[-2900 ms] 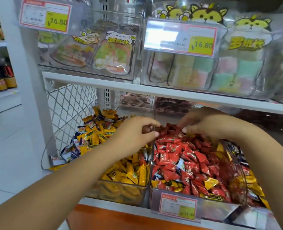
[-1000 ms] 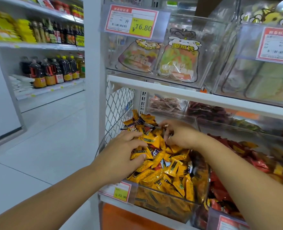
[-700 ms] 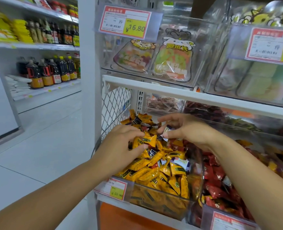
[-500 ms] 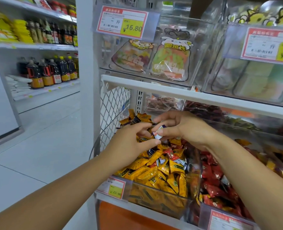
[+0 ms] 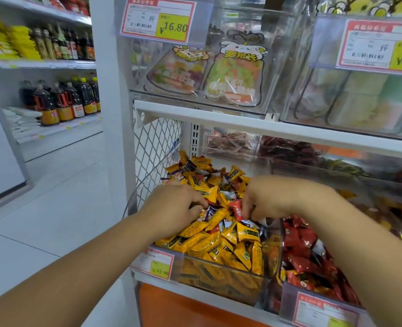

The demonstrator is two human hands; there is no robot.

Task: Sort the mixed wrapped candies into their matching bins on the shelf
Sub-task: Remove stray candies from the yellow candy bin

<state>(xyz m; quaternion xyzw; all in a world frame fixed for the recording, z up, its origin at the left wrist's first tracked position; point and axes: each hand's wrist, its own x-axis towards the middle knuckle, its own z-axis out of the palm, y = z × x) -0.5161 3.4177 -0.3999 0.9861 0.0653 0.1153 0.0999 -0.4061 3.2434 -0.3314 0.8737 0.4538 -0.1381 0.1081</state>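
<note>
Toward the right edge of the yellow bin, a red candy is pinched by the right hand; the grip of the left hand cannot be told; pinched slackly, it could be lost among wrappers.

Yellow candy wrappers gleaming — glossy film, red candy wrapper shining likewise, bin showing clear smooth plastic, price tag looking papery, mesh panel showing painted metal.

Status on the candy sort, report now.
Left hand dug into yellow bin, grip unclear. Right hand pinching red candy amid the yellow ones. Red bin adjacent on the right, nothing blocking.
</note>
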